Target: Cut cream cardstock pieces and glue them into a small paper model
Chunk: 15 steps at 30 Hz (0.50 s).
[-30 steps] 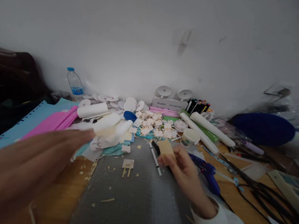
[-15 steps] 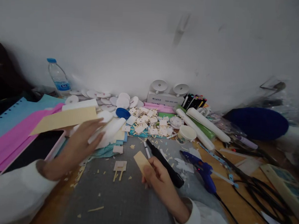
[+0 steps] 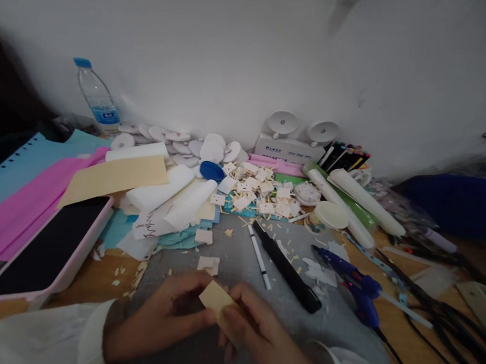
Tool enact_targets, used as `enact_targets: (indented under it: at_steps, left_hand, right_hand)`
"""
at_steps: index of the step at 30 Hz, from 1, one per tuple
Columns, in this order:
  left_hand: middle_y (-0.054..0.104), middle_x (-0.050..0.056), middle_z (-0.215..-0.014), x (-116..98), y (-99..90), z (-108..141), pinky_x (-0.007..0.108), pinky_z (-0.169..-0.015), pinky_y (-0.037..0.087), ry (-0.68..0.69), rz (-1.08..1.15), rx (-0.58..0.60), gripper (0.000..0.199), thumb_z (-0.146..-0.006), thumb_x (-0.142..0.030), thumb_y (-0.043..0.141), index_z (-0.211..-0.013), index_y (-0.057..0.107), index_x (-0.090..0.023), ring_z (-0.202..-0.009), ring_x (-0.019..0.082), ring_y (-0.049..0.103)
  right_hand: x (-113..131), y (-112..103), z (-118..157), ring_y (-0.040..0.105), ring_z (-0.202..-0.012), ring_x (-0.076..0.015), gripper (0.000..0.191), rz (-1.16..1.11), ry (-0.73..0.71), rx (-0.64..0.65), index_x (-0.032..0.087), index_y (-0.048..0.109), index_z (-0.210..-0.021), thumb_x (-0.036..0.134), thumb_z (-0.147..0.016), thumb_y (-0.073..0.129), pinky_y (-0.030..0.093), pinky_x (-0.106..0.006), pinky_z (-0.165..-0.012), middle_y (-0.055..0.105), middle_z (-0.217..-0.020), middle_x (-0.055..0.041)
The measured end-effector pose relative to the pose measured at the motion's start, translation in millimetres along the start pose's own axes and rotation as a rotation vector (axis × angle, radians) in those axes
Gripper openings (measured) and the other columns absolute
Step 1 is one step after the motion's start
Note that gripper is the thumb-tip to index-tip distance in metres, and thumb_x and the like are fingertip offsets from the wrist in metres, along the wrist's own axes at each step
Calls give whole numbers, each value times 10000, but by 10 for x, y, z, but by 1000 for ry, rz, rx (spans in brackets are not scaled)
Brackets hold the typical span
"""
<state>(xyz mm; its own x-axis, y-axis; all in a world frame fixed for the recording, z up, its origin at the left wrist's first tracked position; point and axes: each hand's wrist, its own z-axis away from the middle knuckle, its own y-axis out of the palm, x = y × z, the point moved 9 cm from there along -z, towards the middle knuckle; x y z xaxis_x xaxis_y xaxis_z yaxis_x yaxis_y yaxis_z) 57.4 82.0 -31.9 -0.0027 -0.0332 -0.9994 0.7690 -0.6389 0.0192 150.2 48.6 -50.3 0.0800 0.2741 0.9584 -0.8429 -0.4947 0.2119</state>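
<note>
A small pale-yellow paper strip [image 3: 214, 297] is held low over the grey cutting mat [image 3: 173, 265]. My right hand [image 3: 262, 329] grips its near end between thumb and fingers. At its left edge, my left hand [image 3: 166, 311] closes thumb and forefinger on the strip. Just beyond the fingers lies a small pale square piece [image 3: 208, 265], its near part hidden by my hands. Another pale square [image 3: 204, 236] rests farther back. To the right are a thin white pen [image 3: 259, 257] and a thick black pen-shaped tool [image 3: 287, 271].
A blue glue gun [image 3: 352, 274] with a cord lies right. Behind the mat is a pile of small square paper figures [image 3: 257, 188]. A phone [image 3: 52, 248], yellow paper sheet [image 3: 116, 180] and pink paper [image 3: 42, 204] lie left. A water bottle [image 3: 98, 101] stands at the wall.
My left hand has come from the papers at the left to the strip in my right hand. The view has shifted, and the strip now sits lower in it.
</note>
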Motion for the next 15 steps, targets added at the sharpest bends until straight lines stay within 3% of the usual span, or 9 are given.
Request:
enact_targets:
  at_steps: [3,5,7,11,13,15]
  left_hand:
    - [593,19,-785,4,-42,-17,195,-638,457,-43,26,-17,158,-876,-296,588,-833,649,-157,-704,119,563]
    - [582,14,-753,12,-90,-25,194,-614,441,-81,58,-45,222,-882,-352,573,-817,640,-150,-668,113,541]
    - [589,16,-742,17,-84,-22,211,-636,444,-115,72,-20,268,-876,-403,566,-805,635,-154,-685,129,546]
    - [633,42,-773,90,92,53,245,-645,457,-176,-70,184,320,-893,-433,507,-809,655,-162,-721,172,576]
    - [645,46,-796,121,61,76,242,-628,457,-150,-261,149,297,-887,-428,504,-864,661,-177,-715,175,576]
    - [649,35,-814,78,-27,69,238,-640,459,-75,-451,39,252,-877,-407,518,-909,654,-197,-721,172,574]
  right_hand:
    - [59,50,40,564,-720,-101,246,64,-11,51,180,477,-991,411,-965,398,472,-257,-693,572,-824,-19]
    - [153,-65,75,580,-818,-128,209,197,-72,-12,192,497,-1027,374,-962,416,473,-282,-759,585,-897,-39]
    - [289,-292,123,579,-865,-148,167,374,-168,-169,210,520,-1011,333,-959,420,464,-286,-775,590,-927,-46]
    - [528,-773,234,562,-825,-178,118,771,-308,-551,221,517,-986,260,-939,416,456,-314,-740,578,-887,-51]
    - [577,-923,248,544,-881,-220,125,1012,-320,-689,209,498,-1013,243,-897,467,452,-373,-780,564,-933,-76]
    - [571,-1023,233,516,-951,-270,201,1220,-299,-775,189,490,-1047,230,-851,509,439,-447,-829,548,-990,-108]
